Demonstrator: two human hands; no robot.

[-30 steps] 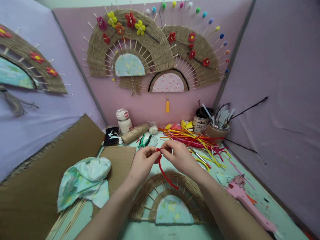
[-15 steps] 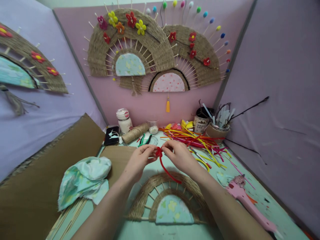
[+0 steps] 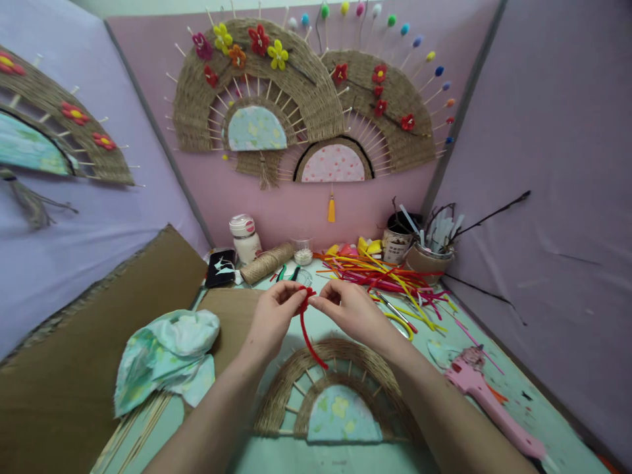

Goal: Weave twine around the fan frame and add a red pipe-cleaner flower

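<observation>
Between my hands is a red pipe cleaner [image 3: 307,334], bunched into small loops at its top, with a long tail curving down. My left hand [image 3: 282,308] pinches the looped part between thumb and fingers. From the other side, my right hand [image 3: 344,305] is closed, its thumb and fingertips at the right edge of the loops. Below them on the table lies a woven twine fan [image 3: 276,395] with a half-round of green floral cloth [image 3: 340,415] at its base. The tail's end hangs over the fan's upper band.
Loose pipe cleaners [image 3: 390,273] lie in a heap at the back right, before pots of twigs and glue sticks [image 3: 442,234]. A pink glue gun [image 3: 494,405] rests at right. Crumpled cloth [image 3: 168,349] and cardboard [image 3: 99,342] are at left; a twine roll [image 3: 266,263] is behind.
The looped top of the red pipe cleaner has shifted slightly left, and its tail swung left too. My left hand has turned a little, its fingers now curled closer around the loops.
</observation>
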